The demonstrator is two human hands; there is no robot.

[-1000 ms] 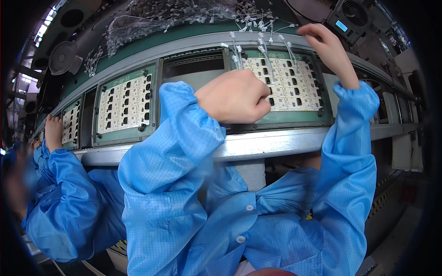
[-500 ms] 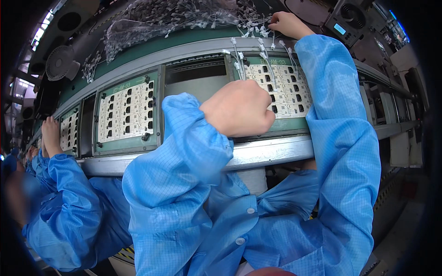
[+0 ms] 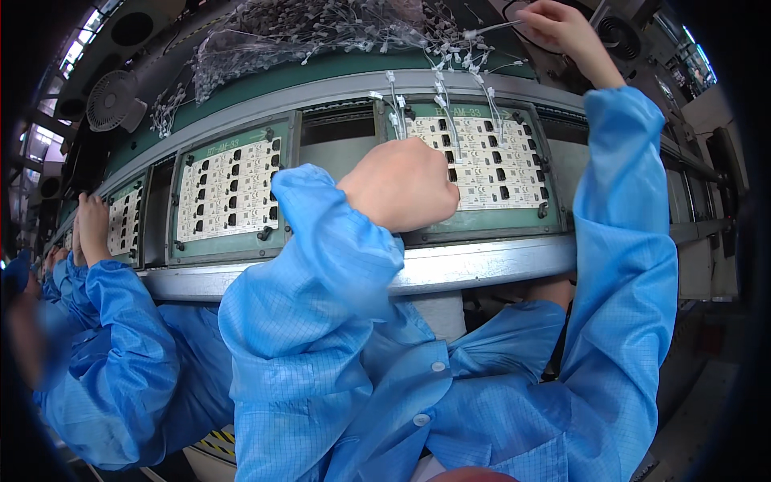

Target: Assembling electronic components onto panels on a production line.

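Observation:
My left hand [image 3: 399, 185] is closed in a fist over the left side of a white circuit-board panel [image 3: 522, 173]; its fingertips and anything in them are hidden. The panel sits on a green carrier [image 3: 474, 222] and bears rows of black parts. Several grey wire leads with white connectors rest across its upper part, their ends reaching past the far rail. Up at the far right, my right hand [image 3: 554, 28] pinches a wire lead [image 3: 499, 28], which stretches left to a white connector at the edge of a tangled heap of similar leads [image 3: 321, 36].
A second carrier with a board panel [image 3: 229, 191] lies to the left. A metal rail [image 3: 482, 263] runs along the near edge. At far left, a co-worker's hand [image 3: 94, 229] is over another panel, near a white fan [image 3: 112, 100]. Equipment [image 3: 618, 36] stands at far right.
My right hand has moved right and up from the heap, and a wire lead now shows in its fingers. The left hand remains closed over the panel. The view has shifted slightly.

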